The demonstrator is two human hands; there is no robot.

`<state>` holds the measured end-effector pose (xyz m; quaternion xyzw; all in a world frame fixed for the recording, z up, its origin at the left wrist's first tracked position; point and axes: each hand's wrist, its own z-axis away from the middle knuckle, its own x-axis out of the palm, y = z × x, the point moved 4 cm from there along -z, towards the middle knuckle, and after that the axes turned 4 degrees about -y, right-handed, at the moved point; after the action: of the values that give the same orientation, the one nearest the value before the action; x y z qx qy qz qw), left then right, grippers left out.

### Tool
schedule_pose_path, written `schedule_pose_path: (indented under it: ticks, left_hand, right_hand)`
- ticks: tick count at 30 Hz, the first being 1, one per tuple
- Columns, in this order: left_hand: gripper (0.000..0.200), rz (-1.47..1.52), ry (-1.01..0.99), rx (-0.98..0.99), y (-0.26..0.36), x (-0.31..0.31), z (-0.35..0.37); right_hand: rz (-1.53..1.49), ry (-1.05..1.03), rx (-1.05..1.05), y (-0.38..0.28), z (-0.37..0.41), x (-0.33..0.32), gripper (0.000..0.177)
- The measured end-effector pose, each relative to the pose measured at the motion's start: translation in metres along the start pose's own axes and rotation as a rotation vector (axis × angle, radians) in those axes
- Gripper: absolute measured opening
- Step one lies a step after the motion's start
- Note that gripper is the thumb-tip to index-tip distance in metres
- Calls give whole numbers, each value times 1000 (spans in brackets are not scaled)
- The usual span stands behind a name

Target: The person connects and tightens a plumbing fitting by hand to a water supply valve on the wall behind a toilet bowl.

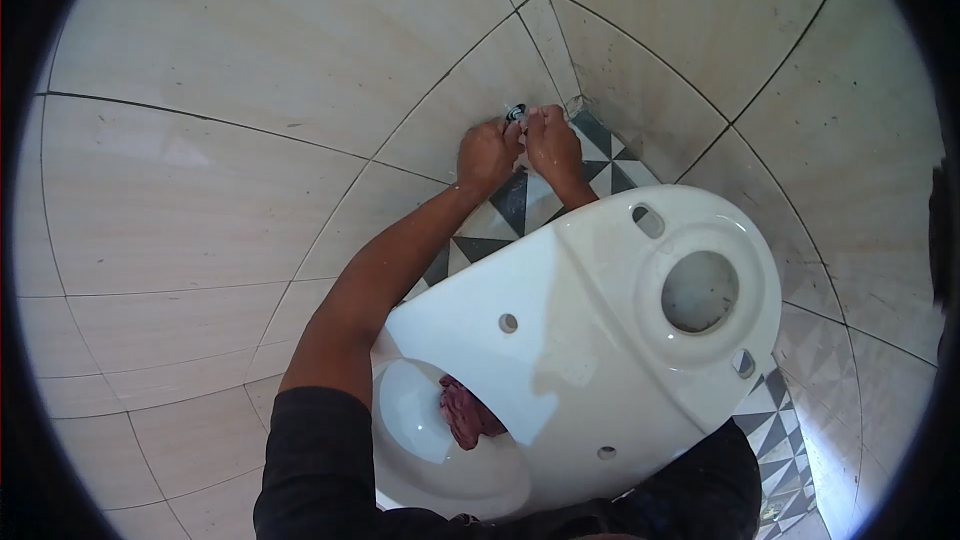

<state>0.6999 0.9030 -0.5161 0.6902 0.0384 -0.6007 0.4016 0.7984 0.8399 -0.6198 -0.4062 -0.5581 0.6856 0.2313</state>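
Note:
Low on the tiled wall, close to the corner, a small chrome fitting, seemingly a water valve [516, 113], sticks out. My left hand [487, 156] is closed at its left and lower side, fingers curled in. From the right, my right hand [554, 148] pinches at the same fitting, its fingertips almost meeting those of the left. The fingers hide most of the part they grip. Below my forearms lies a white ceramic toilet [590, 340], its round inlet hole facing up at the right. A crumpled maroon cloth [465, 412] rests in its bowl.
Cream tiled walls [200, 210] meet in a corner just beyond my hands. The floor has grey and white triangle-patterned tiles [485, 252]. The toilet's broad body fills the room between me and the wall. A dark object [940, 235] shows at the right edge.

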Motion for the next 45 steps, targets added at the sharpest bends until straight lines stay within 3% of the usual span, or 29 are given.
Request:
schedule_pose_path:
  ticks: [3, 5, 14, 24, 33, 36, 39, 45]
  left_hand:
    - [39, 1, 18, 10, -8, 4, 3]
    - [39, 15, 51, 24, -15, 9, 6]
    - [41, 86, 101, 26, -14, 6, -1]
    - [35, 204, -75, 16, -18, 9, 3]
    - [37, 455, -81, -11, -47, 34, -6]
    - [39, 323, -81, -17, -33, 22, -5]
    - [40, 443, -43, -36, -40, 31, -6]
    - [39, 406, -112, -51, -33, 23, -4]
  right_hand:
    - [104, -98, -157, -36, 34, -35, 31]
    - [315, -169, -440, -46, 44, -35, 36]
    - [445, -64, -553, -48, 26, -24, 25]
    - [347, -97, -521, -32, 23, -19, 22]
    - [252, -85, -393, -26, 24, -12, 24]
    - [271, -153, -348, -32, 21, -13, 25]
    - [280, -125, -365, -33, 19, -15, 21]
    - [152, -83, -407, -28, 17, -14, 14]
